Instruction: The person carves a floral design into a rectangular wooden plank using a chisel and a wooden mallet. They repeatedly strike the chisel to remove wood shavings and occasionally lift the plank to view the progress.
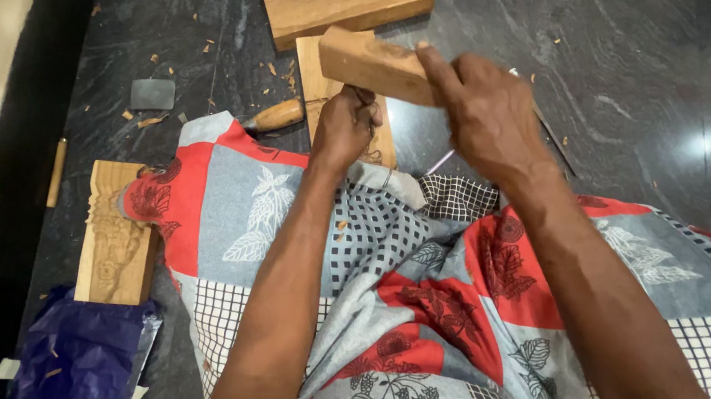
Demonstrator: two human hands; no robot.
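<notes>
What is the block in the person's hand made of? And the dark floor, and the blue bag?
The block looks like bare, unvarnished wood: tan, matte, with grain. The floor seems to be polished stone, dark with pale veins and a shiny light reflection. The blue bag is probably thin plastic, crinkled and glossy.
</notes>
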